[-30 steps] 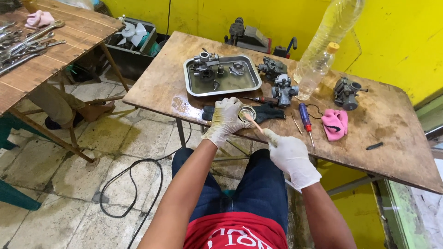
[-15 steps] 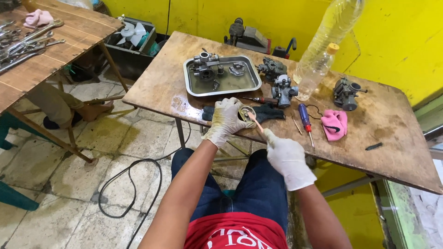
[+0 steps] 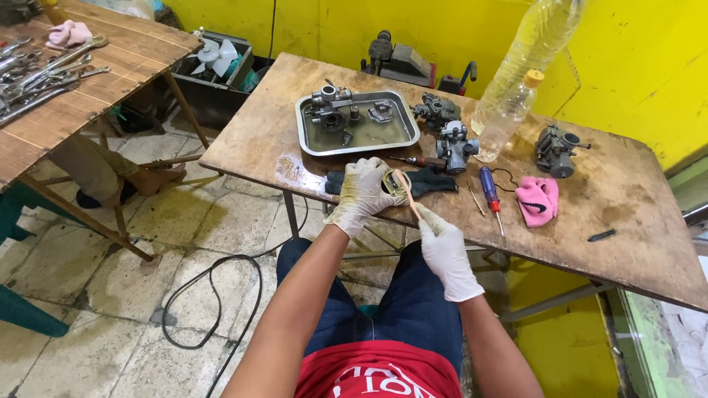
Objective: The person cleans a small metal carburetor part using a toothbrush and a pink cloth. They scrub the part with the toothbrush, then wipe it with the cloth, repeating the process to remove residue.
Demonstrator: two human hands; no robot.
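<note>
Gloved fingers [image 3: 369,177] around metal bowl [image 3: 396,182]

A metal tray [image 3: 306,133] of carburetor parts, two clear bottles [image 3: 509,114], a blue-handled screwdriver [image 3: 489,186] and a pink rag [image 3: 537,200] lie on the wooden table [image 3: 627,221].
</note>
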